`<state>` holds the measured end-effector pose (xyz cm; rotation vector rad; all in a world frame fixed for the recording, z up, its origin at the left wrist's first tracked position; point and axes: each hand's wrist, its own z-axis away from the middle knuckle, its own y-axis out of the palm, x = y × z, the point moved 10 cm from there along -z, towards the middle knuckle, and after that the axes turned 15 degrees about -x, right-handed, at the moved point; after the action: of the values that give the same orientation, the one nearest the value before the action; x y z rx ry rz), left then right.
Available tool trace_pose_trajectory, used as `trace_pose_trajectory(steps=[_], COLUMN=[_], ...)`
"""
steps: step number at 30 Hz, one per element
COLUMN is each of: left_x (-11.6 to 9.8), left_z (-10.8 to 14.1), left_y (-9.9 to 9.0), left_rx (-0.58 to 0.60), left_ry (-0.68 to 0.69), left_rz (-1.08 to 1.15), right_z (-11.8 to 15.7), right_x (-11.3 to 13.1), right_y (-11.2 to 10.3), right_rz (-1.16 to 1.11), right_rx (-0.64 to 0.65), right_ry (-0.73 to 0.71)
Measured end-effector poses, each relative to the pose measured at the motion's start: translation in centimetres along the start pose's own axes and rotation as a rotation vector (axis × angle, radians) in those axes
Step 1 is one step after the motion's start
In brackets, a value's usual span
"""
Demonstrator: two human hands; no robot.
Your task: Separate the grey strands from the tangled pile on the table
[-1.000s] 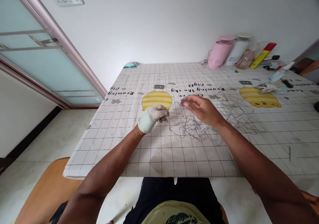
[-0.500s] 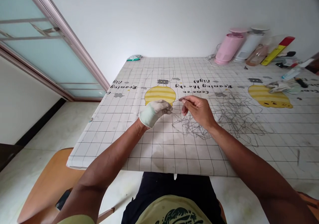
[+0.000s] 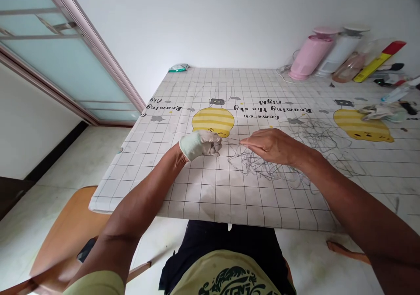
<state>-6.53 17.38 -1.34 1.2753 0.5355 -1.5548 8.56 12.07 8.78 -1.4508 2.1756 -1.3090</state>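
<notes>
My left hand (image 3: pixel 201 145), in a white work glove with a mint cuff, is closed with its fingers curled in over thin thread. A short loose end of thread (image 3: pixel 218 160) hangs below the glove. My bare right hand (image 3: pixel 271 146) pinches a fine strand between thumb and forefinger, its back turned up. This thin dark thread (image 3: pixel 232 141) spans the small gap between both hands. Beneath and beside my right hand lies a loose tangle of dark threads (image 3: pixel 262 167), spreading right into a wider heap (image 3: pixel 316 133). Whether the strands are thread or fine wire is hard to tell.
The table (image 3: pixel 197 198) has a white grid cloth with printed bears. At the back right stand a pink cylinder (image 3: pixel 311 54), a white cylinder (image 3: pixel 341 52), a bottle (image 3: pixel 349 67) and a yellow-red box (image 3: pixel 377 63). A crumpled glove (image 3: pixel 377 112) lies right; an orange chair (image 3: pixel 62 229) stands lower left.
My right hand has turned over, its back now up, and moved slightly right. My gloved left hand has shifted a little left, with fingers curled tighter. The camera view has tilted slightly.
</notes>
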Motion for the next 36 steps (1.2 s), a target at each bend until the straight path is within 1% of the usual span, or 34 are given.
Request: trace_pose_trajectory(steps=[2,4,6,8,10,12,13,15,18,21,24,26,28,31,33,36], left_x=[0.2,0.1,-0.4,-1.2,-2.4,-3.6,-4.2,-5.1,-5.5,-5.9,-5.7,-5.3,-5.2,-5.4,-5.5,-5.5], left_z=[-0.2,-0.5,-0.6,-0.4,0.5,1.6,2.2,3.0,3.3,3.4,3.2,3.0,2.8,2.6,2.6,2.5], left_y=[0.2,0.2,-0.2,-1.0,-1.7,-2.1,-2.0,-1.4,-0.7,-0.2,1.1,1.5,1.2,0.2,-0.2,-0.5], left_rx=[-0.013,-0.064,-0.153,-0.274,-0.417,-0.563,-0.615,-0.661,-0.663,-0.651,-0.531,-0.471,-0.483,-0.545,-0.562,-0.541], left_ry=[-0.024,-0.014,0.038,0.134,0.243,0.332,0.366,0.415,0.462,0.574,0.69,0.709,0.676,0.616,0.618,0.619], left_rz=[0.035,0.051,0.038,-0.004,-0.121,-0.319,-0.424,-0.606,-0.804,-1.013,-1.255,-1.344,-1.319,-1.147,-1.023,-0.871], right_z=[0.2,0.6,1.0,1.2,1.4,1.6,1.7,1.9,2.4,2.7,2.7,2.8,3.0,3.1,3.1,3.1], right_x=[-0.4,-0.7,-0.7,-0.8,-1.0,-1.2,-1.3,-1.6,-2.0,-2.2,-2.2,-2.3,-2.5,-2.6,-2.2,-1.3], right_y=[0.2,0.8,1.5,2.0,2.2,2.5,2.7,2.7,2.7,2.6,2.8,3.2,3.5,3.6,3.7,4.1], right_rz=[-0.028,-0.073,-0.1,-0.1,-0.106,-0.125,-0.133,-0.13,-0.102,-0.084,-0.101,-0.122,-0.133,-0.144,-0.157,-0.169], right_rx=[-0.019,-0.057,-0.12,-0.198,-0.253,-0.265,-0.263,-0.258,-0.249,-0.209,-0.119,-0.045,-0.007,-0.037,-0.059,-0.027], right_ry=[0.085,0.167,0.219,0.261,0.312,0.353,0.37,0.395,0.402,0.384,0.345,0.338,0.361,0.386,0.36,0.302])
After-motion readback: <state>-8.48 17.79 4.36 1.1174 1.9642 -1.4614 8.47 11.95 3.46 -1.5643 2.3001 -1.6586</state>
